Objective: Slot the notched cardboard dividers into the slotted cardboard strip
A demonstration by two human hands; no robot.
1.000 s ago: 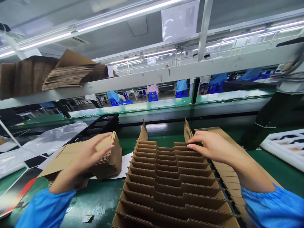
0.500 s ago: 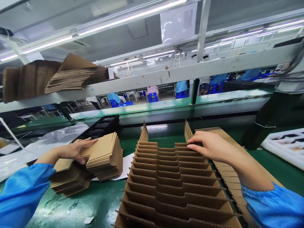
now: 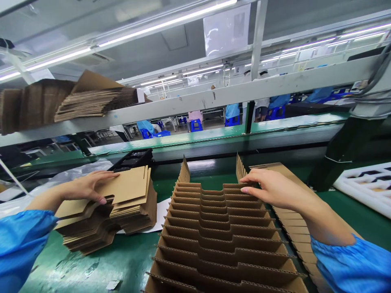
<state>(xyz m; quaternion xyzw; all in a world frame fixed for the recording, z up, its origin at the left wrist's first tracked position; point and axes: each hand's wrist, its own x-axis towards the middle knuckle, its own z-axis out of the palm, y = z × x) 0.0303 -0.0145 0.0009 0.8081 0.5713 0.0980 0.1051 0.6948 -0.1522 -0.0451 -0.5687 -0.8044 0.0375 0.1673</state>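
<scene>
Left hand (image 3: 80,188), spread wide, is being rested on cardboard sheets (image 3: 131,185), eight o'clock.
Divider grid (image 3: 256,253), six o'clock, is being pinched by the right hand (image 3: 273,190); likely light, stiff card seems best gripped by edges.

From here, the divider rack's (image 3: 216,244) near end, in front of the right hand (image 3: 264,188), runs off the bottom edge. The left hand (image 3: 88,186) hides part of the stack's (image 3: 131,187) top piece. Both sleeves (image 3: 23,244) are cut off.
</scene>
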